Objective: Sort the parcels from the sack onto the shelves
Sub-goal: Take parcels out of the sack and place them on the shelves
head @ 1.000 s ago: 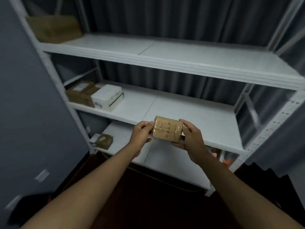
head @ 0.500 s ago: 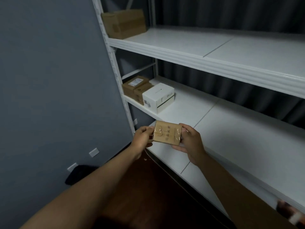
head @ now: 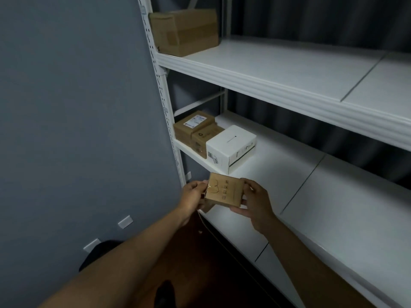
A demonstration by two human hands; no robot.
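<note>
Parcel, small brown cardboard box [head: 223,189], flat and rectangular, printed symbols on its top face; held in the air before the lower shelf [head: 300,221]. Left hand [head: 193,196] pinches its left edge, fingers curled; right hand [head: 255,202] grips its right edge, thumb on top. Grey matte wall [head: 77,107] at left. Middle shelf [head: 289,174], smooth white board: two brown cartons [head: 196,130] touching a white box [head: 231,147]. Top shelf [head: 278,70]: large taped carton [head: 184,32].

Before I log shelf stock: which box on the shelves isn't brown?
The white box on the middle shelf, right of the two brown boxes; the top-shelf box is brown too.
</note>
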